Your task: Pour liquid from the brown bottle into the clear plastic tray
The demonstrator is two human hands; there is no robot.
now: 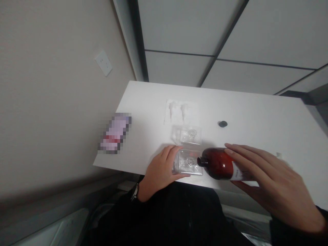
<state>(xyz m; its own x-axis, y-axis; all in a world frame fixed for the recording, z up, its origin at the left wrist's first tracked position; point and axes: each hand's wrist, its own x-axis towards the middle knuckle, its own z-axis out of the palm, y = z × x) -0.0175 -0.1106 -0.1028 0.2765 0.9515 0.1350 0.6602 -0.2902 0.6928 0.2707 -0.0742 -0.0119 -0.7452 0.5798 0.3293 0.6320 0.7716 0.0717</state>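
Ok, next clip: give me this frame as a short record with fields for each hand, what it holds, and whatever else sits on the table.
left hand: grips a clear bottle standing near the table's front edge
right hand: holds a brown bottle, tipped sideways
bottle relation: brown bottle's open neck points at the clear bottle's top, right beside it
second clear bottle: standing just behind the first, untouched
plastic bag: flat, holding two white pump parts
dark cap: lying alone to the right
surface: white table
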